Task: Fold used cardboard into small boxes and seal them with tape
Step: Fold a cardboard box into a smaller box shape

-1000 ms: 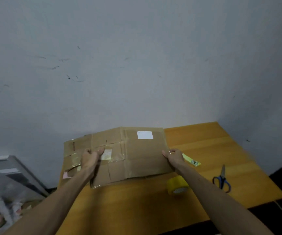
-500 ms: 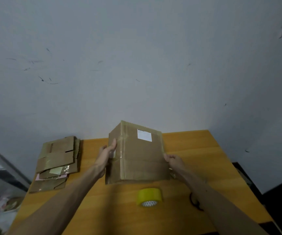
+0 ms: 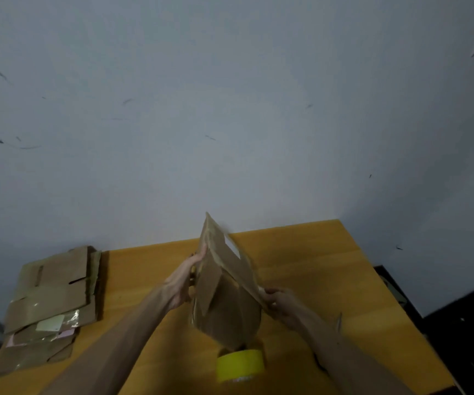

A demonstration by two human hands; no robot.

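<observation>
Cardboard box [image 3: 224,303] flat 1 s ago, now opened up, held above table [image 3: 315,266] over yellow tape roll [image 3: 240,364] | L hand [image 3: 184,280] pressed flat on side | R hand [image 3: 281,305] gripping lower edge | flaps untaped

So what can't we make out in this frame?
Head view only.
Scissors: only a blade tip shows, right forearm covers the rest.
Left hand: grip on the cardboard unclear, fingers partly behind the panel.
White label: edge-on and motion-blurred, unreadable.
Cardboard stack: sheet count too dim to tell.
</observation>
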